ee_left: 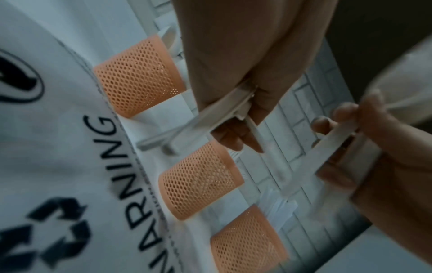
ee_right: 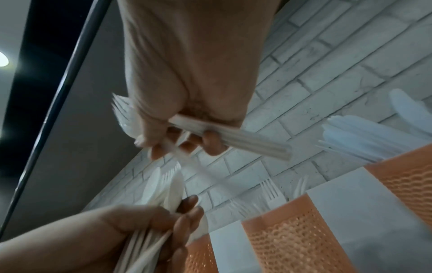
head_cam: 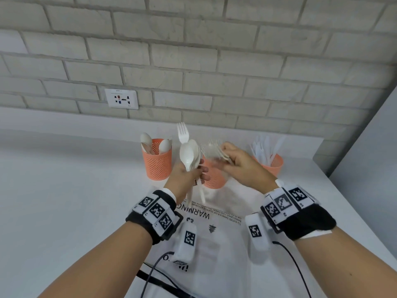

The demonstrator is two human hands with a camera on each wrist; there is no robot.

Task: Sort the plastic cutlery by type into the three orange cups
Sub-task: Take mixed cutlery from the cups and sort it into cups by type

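Your left hand (head_cam: 187,179) is curled round a mixed bunch of spoons and forks (head_cam: 190,155), bowls and one fork's tines pointing up, handles hanging below your fist. It's held above the table (head_cam: 64,190), just in front of the gap between the left cup (head_cam: 157,166) and the middle cup (head_cam: 214,177).

Your right hand (head_cam: 242,166) grips a stack of forks (head_cam: 214,150) by the handles, fingers wrapped round them, tines pointing left toward the other bunch. The stack is blurred; it sits over the middle cup. In the right wrist view the handles (ee_right: 245,138) stick out past your curled fingers (ee_right: 210,140).

The three orange mesh cups stand in a row near the far edge of the table. Left cup holds spoons (head_cam: 148,141). Middle cup has forks in it, seen in the right wrist view (ee_right: 272,192). Right cup (head_cam: 272,164) holds knives (head_cam: 266,147).

A white plastic bag (head_cam: 214,233) printed with WARNING lies flat on the table nearer you, its far edge touching the cups' bases in the left wrist view. Brick wall (head_cam: 214,50) behind, with a socket (head_cam: 121,99) on it.
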